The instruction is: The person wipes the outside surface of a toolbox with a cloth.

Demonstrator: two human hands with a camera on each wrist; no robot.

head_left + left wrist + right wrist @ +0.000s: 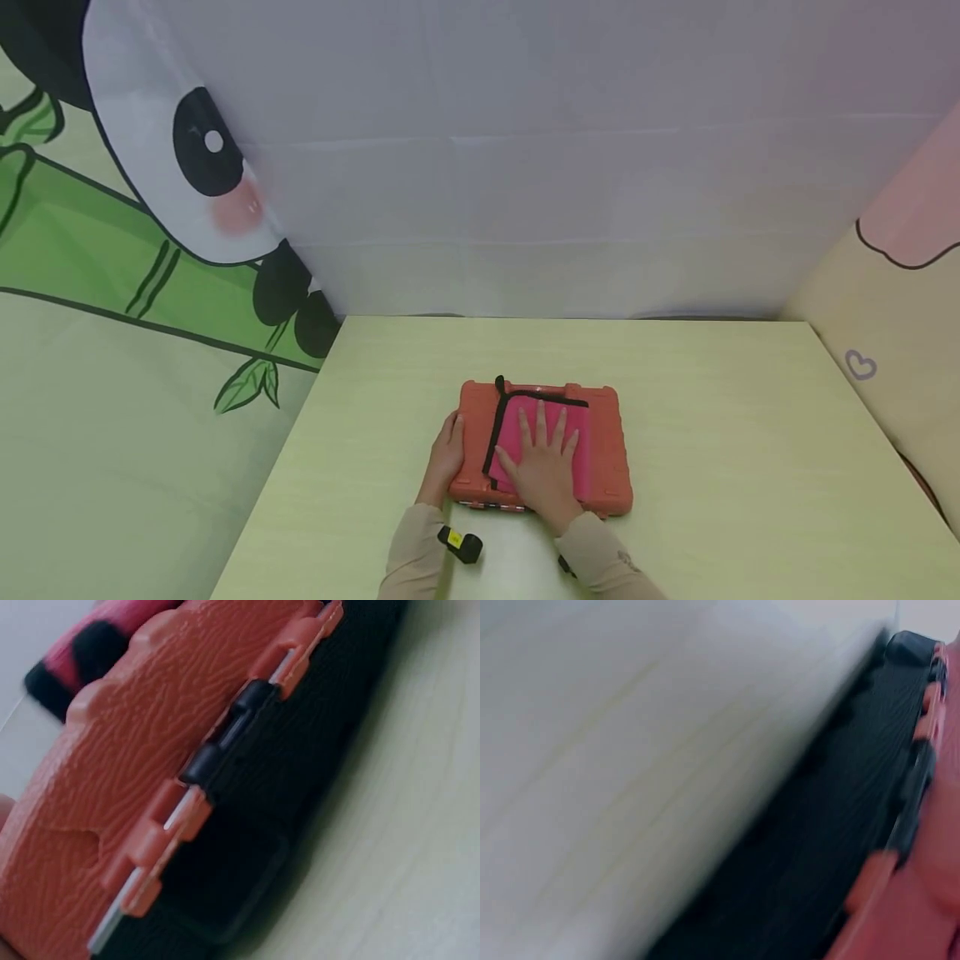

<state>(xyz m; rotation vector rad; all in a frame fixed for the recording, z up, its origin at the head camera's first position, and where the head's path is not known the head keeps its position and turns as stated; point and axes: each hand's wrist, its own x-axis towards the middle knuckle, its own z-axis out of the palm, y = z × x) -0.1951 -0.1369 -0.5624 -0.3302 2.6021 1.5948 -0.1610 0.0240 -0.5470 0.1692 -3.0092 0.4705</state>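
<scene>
A flat hard plastic case (617, 450), with an orange-red lid and a black lower half (225, 877), lies on the table. Hinge-like joints run along its near edge. On the lid rests a pink fabric pouch (509, 429) with black zipper trim. My right hand (546, 475) presses flat on this pouch, its fingers spread. With my left hand (447, 454) I hold the case by its left side; its fingertips (4, 808) show at the left wrist view's edge. My right hand is out of sight in the right wrist view.
The pale wooden table (720, 433) extends around the case. Behind it hangs a light printed cloth (525, 208), and cartoon-printed side walls (885, 333) rise at left and right. A small black camera (460, 544) with a yellow label sits at my left wrist.
</scene>
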